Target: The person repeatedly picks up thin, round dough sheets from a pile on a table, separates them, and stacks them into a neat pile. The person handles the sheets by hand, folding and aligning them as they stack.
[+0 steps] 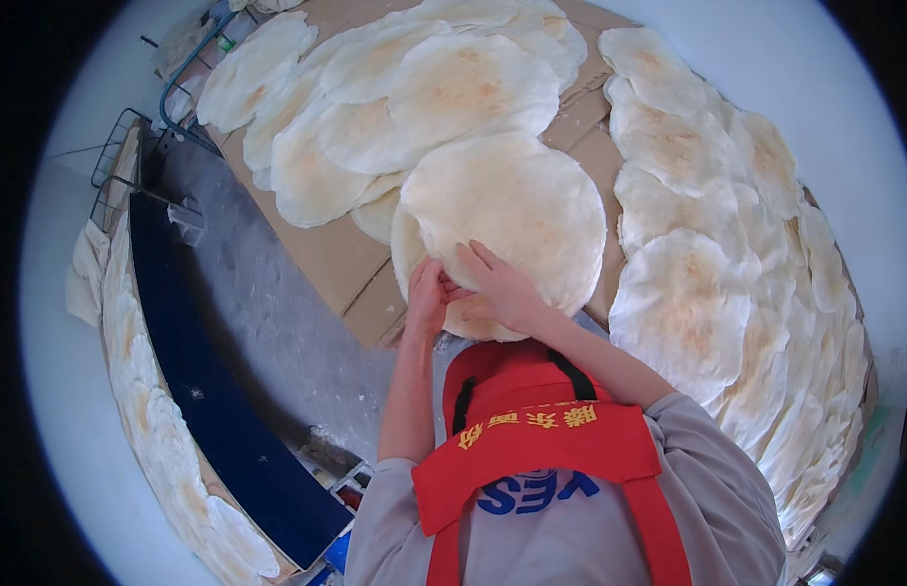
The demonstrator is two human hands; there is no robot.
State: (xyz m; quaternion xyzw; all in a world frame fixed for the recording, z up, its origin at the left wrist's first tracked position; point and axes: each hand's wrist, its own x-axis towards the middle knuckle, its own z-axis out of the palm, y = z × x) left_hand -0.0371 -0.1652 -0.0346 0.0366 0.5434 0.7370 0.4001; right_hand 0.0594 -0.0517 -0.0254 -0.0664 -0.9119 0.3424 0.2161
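Note:
A large round flatbread (516, 198) lies before me, pale with faint brown spots. At its near-left edge my left hand (428, 297) has its fingers curled around the rim, partly out of sight. My right hand (506, 291) rests palm down on the near part of the same bread, fingers spread and pointing up and left. The two hands are close together, almost touching at the thumbs. Beneath the top bread, the edge of another flatbread (406, 245) shows on the left.
Overlapping flatbreads (472, 88) cover the far part of the cardboard-covered table (329, 256). More flatbreads (680, 311) lie layered along the right wall. To the left are a grey floor (256, 256), a dark panel (204, 381), another bread-covered surface (160, 432) and a blue metal frame (168, 95).

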